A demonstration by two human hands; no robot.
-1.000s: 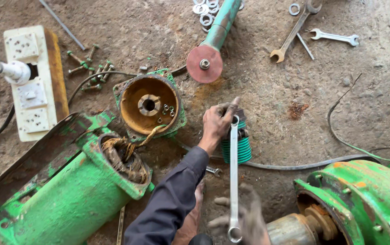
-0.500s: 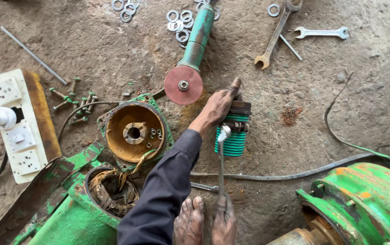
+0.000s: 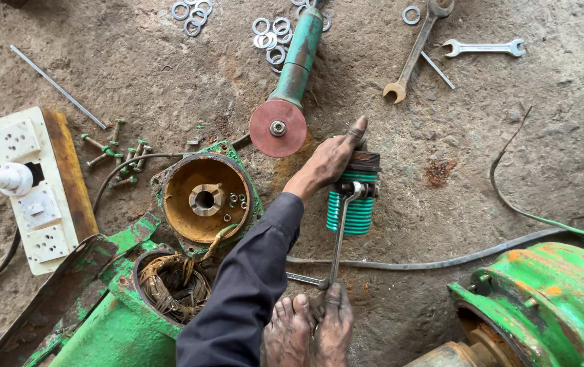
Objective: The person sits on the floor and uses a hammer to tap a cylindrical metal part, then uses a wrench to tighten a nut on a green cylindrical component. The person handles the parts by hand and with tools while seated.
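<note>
My left hand (image 3: 331, 160), in a dark sleeve, grips the dark top of a green ribbed cylinder (image 3: 350, 212) that stands on the dirt floor. A silver wrench (image 3: 340, 234) has its head on a fitting at the cylinder's top. Its handle runs down to my right hand (image 3: 335, 319), which is closed on the lower end at the bottom edge. Bare toes (image 3: 289, 331) show just left of that hand.
A green angle grinder (image 3: 290, 85) with a red disc lies above the cylinder, among several washers (image 3: 269, 34). Two wrenches (image 3: 414, 54) lie top right. A motor end cover (image 3: 203, 197), a green motor housing (image 3: 122, 319), a white socket board (image 3: 33, 187) and green bolts (image 3: 118, 153) lie left. Another green motor (image 3: 550, 299) sits bottom right.
The wrench has swung from lying beside the cylinder to sitting with its head on the cylinder's top fitting. My left hand has stayed on the cylinder while the view shifted.
</note>
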